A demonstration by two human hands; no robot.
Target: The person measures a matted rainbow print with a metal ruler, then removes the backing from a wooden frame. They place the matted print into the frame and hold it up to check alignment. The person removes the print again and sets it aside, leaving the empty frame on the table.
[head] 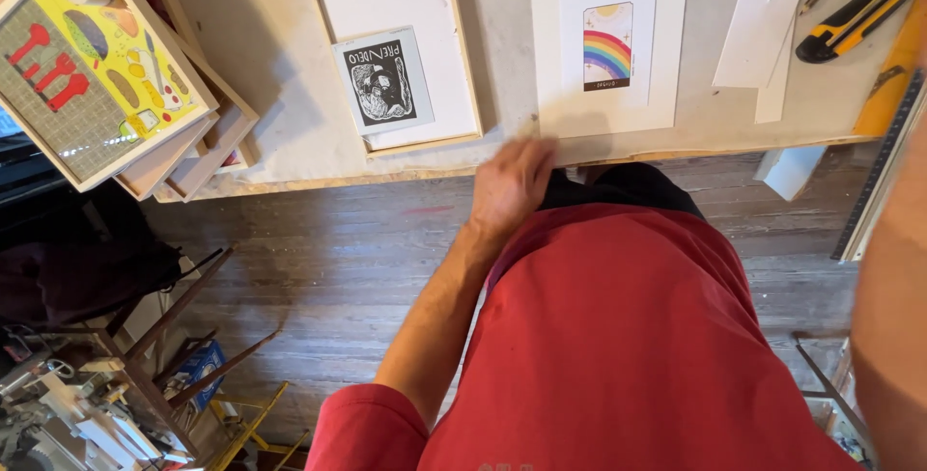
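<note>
Left hand at desk edge, beside the matted rainbow print.

The left hand point(510, 184) rests on the front edge of the desk point(290, 133), blurred; its grip state cannot be told. The rainbow print point(608, 41) in its white mat lies flat just beyond, right of a wooden frame point(401, 56). Only the right forearm point(893, 307) shows; a utility knife point(850, 22) lies far right.

The framed print point(398, 56) lies on the table point(290, 133) left of the matted picture point(608, 41), utility knife point(850, 22) far right
</note>
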